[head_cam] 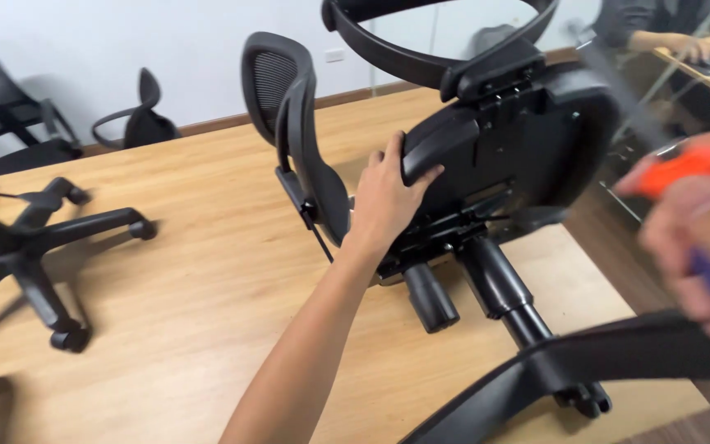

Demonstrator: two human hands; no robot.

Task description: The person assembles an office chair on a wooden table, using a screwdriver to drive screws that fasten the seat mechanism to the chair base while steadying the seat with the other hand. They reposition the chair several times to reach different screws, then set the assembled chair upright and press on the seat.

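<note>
the black office chair [486, 164] lies tipped on the wooden table [207, 271], underside up so its mechanism shows, the left hand [388, 197] clamped on the seat edge to steady it while the blurred right hand [692, 230] is closed around an orange-handled tool [684, 164].

Bare left forearm [306, 345], no sleeve, no watch, short nails, right hand [696, 238] blurred

A black office chair [486, 156] lies on its side on the wooden table.
</note>
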